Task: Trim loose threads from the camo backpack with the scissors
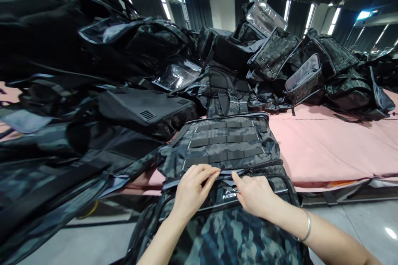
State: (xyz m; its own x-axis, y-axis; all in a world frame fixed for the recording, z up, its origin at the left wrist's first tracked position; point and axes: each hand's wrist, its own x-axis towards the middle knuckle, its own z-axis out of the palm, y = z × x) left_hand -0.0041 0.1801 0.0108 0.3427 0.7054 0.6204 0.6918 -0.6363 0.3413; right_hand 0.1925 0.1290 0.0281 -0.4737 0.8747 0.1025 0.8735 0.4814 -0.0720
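A dark camouflage backpack (224, 232) lies in front of me, its upper part resting on the pink table. Across its front runs a partly open zipper (263, 165), with pale lining showing in the gap. My left hand (194, 186) is closed, thumb and fingertips pinching the fabric edge at this opening. To its right, my right hand (256, 194) is closed too, the index fingertip by the same edge. Something small and dark shows between its fingers, too little to name. Beside that hand a white logo (229, 195) reading "MATEIN" is partly covered.
Camouflage and black bags (149, 45) are heaped high at the left. More open backpacks (273, 54) pile up at the back right. A dark grey bag panel (143, 105) lies left of my backpack. The pink tabletop (311, 149) extends to the right, above a tiled floor.
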